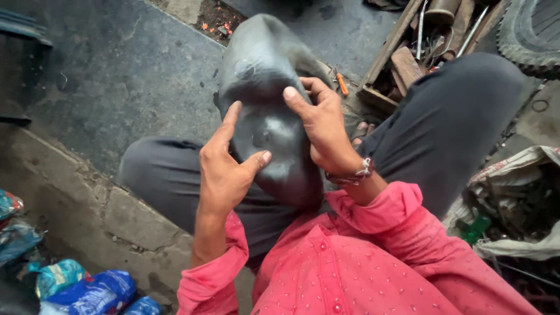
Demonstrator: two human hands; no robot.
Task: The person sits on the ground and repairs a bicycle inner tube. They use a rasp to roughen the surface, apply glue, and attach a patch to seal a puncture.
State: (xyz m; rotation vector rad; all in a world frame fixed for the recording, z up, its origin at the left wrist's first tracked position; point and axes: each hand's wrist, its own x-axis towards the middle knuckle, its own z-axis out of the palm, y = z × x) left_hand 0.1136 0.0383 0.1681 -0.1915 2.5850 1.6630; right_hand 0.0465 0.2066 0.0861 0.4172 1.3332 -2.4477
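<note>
The person sits with knees apart and holds a black rubber inner tube [265,111] in front of the chest, above the lap, so it hangs folded between the two hands. The left hand [224,169] grips the tube from the left side, with the fingers [227,119] stretched up along the rubber and the thumb pressing on the front face. The right hand [324,125] closes on the right edge, its thumb lying flat on the rubber near the top and the other fingers curled behind, so both hands are gripping the tube. To do this step well, I think the thumbs should keep the rubber stretched and flat, and move slowly over the surface so a small defect near the shiny spot is not missed. A bracelet [356,174] sits on the right wrist. A wooden box with tools [408,52] stands on the floor behind, beside a tyre [528,35].
</note>
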